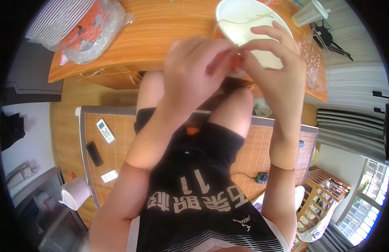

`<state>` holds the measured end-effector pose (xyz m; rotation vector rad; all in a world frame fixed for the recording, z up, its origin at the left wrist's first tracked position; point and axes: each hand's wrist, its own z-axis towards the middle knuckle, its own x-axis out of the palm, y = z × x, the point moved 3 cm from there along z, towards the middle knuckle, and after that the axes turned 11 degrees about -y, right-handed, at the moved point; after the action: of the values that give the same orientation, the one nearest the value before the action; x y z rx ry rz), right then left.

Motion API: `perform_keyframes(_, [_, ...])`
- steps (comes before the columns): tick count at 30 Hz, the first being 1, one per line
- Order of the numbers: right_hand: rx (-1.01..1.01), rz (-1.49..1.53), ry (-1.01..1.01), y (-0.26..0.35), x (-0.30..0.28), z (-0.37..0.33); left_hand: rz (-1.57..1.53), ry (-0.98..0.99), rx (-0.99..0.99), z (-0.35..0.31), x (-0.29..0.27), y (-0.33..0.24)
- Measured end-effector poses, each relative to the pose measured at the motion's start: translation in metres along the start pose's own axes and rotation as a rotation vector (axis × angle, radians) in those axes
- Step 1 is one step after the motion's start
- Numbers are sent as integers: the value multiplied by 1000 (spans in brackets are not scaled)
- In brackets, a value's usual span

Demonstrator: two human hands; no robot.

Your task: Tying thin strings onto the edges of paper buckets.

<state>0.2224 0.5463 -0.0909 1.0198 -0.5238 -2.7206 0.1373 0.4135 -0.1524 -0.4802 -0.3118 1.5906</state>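
Note:
My left hand (pixel 192 69) and my right hand (pixel 282 63) meet over the near rim of a white-lined bucket (pixel 253 23). Both are closed in a pinch, fingertips nearly touching; what sits between them is too small to make out. The right hand's other fingers are raised and spread over the bucket's opening. A pale cord (pixel 247 21) lies across that opening. Bits of the bucket's orange-red outside show around my fingers, and its near side is mostly hidden by my hands.
Plastic-wrapped stacked orange-red buckets (pixel 87 33) stand at the wooden table's (pixel 160 25) left. To the right are a cup (pixel 310 14) and a clear tray of small bits (pixel 312 65). A remote (pixel 105 131) and a phone (pixel 94 153) lie on the mat under me.

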Motion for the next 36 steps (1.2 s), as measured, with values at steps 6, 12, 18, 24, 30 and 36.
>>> perform_keyframes(6, [124,101,200,-14,-3,10,5,-54,15,-6,2,3])
perform_keyframes(12, [301,185,334,-14,-6,17,-39,-145,75,-5,1,-2])
perform_keyframes(18, [328,225,345,-15,-5,15,-18,-112,-40,-5,5,-4])
perform_keyframes(24, [268,208,345,-17,-5,15,-44,-150,-56,-7,8,-5])
perform_keyframes(30, [230,219,329,-18,-7,14,-74,63,-377,6,4,-12])
perform_keyframes(36, [153,233,369,-15,-3,16,-513,253,-849,-4,6,22])
